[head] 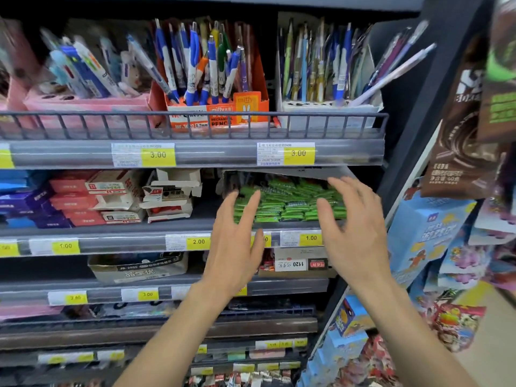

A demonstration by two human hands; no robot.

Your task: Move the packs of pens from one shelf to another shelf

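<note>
Both hands empty, fingers spread: left hand (237,241) and right hand (354,227) flank the green packs (287,202), stacked loose on the second shelf (139,244). Risk: a two-sided squeeze likely buckles the stack, spilling packs off the edge.

**Stock and tags around the aisle**

Behind a grey wire rail (195,115): an orange Miffy mechanical-pencil box (237,113), flanked by a pink display box (83,104) on its left and a white holder (321,107) on its right. Just below the rail, yellow price tags (158,155) reading 3.00. Lower left, stacked red and white cartons (117,196) beside blue and purple packs (25,205). Further down, a cardboard box (139,268) with upside-down print. At far right, hanging brown snack bags (463,146), with light blue boxes (427,227) and a red snack bag (458,322) beneath.
</note>
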